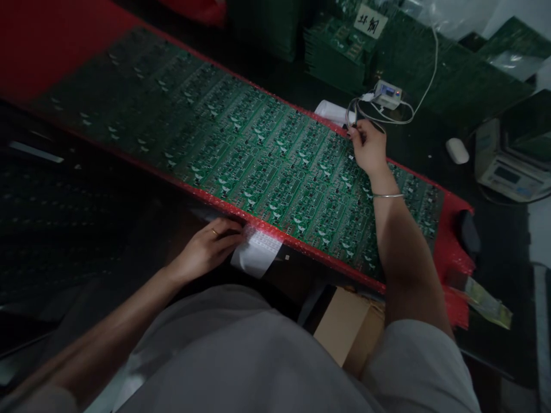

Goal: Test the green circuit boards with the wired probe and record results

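Green circuit boards (275, 166) lie in a long row on a red bubble-wrap sheet (456, 252). My right hand (369, 143) is over the far edge of the boards, its fingers pinched together beside a thin cable loop; what sits between the fingertips is too small to make out. A white paper roll (333, 112) lies just beyond that hand. At the near edge of the red sheet, my left hand (213, 246) has its fingers bent and drawn together, next to a white printed paper (258, 252) that sticks out from under the sheet. Whether the left fingertips grip the sheet's edge is unclear.
Behind the boards stand a small device with a display (388, 94) and stacked green boards (340, 51). A white mouse (457, 151) and a grey scale-like machine (510, 166) are at the right. A cardboard box (344, 321) sits below the near edge.
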Available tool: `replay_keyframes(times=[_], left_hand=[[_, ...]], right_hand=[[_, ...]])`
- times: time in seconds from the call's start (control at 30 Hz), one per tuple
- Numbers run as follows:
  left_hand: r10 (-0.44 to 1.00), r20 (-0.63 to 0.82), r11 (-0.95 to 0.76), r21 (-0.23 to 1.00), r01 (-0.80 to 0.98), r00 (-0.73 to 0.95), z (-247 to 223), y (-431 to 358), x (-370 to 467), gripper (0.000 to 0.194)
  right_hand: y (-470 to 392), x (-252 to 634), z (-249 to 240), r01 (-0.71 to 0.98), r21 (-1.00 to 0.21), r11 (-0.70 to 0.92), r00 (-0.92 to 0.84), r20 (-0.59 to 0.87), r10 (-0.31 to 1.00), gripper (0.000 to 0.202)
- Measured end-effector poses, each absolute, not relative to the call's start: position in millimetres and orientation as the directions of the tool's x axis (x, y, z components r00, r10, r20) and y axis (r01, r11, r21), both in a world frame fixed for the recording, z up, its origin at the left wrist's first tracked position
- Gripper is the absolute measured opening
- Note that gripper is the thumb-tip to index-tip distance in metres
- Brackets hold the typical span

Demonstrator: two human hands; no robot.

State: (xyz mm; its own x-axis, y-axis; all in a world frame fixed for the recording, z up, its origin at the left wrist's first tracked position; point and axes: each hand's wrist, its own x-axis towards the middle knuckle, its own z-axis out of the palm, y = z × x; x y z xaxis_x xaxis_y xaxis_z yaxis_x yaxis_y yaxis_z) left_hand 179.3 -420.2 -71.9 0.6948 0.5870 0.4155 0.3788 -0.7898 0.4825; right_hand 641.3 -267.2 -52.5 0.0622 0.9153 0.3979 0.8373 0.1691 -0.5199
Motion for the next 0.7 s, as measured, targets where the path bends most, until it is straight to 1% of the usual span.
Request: replay_keyframes(times=[0.07, 0.13, 0.23, 0.3, 0.4, 0.5, 0.57, 0.7], left_hand=[[0.611, 0.401, -0.770, 0.500, 0.396, 0.683, -68.8, -423.4, 179.5, 0.014], [0.638, 0.369, -0.735, 0.551, 0.394, 0.676, -58.4, -424.7, 180.5, 0.012], [0.659, 0.314, -0.678, 0.640, 0.360, 0.683, -29.3, -414.1, 188.8, 0.012], [0.648, 0.311, -0.676, 0.655, 0.337, 0.696, -7.8, -393.9, 203.8, 0.012], [0.580, 0.351, -0.736, 0.613, 0.289, 0.735, 12.3, -343.5, 246.5, 0.014], [0.515, 0.346, -0.777, 0.575, 0.257, 0.784, 11.5, -280.7, 307.6, 0.017], [0.491, 0.329, -0.800, 0.537, 0.268, 0.806, 3.5, -242.3, 349.2, 0.015], [0.466, 0.231, -0.827, 0.457, 0.328, 0.854, -12.8, -193.4, 407.9, 0.016]], right_hand=[[-267.0, 642.1, -53.8, 0.835, -0.516, 0.191, 0.054, 0.422, 0.905, 0.018], [-266.5, 642.7, -55.5, 0.835, -0.508, 0.210, 0.046, 0.446, 0.894, 0.019], [-264.9, 643.1, -58.1, 0.846, -0.491, 0.209, 0.045, 0.455, 0.889, 0.020], [-263.4, 642.9, -59.6, 0.856, -0.476, 0.199, 0.047, 0.457, 0.888, 0.023], [-262.2, 641.7, -61.1, 0.862, -0.463, 0.210, 0.045, 0.480, 0.876, 0.028], [-262.8, 639.4, -61.3, 0.860, -0.455, 0.232, 0.048, 0.524, 0.851, 0.028], [-263.6, 637.4, -60.9, 0.858, -0.450, 0.249, 0.042, 0.544, 0.838, 0.027], [-263.9, 633.9, -59.8, 0.858, -0.443, 0.259, 0.028, 0.544, 0.838, 0.021]])
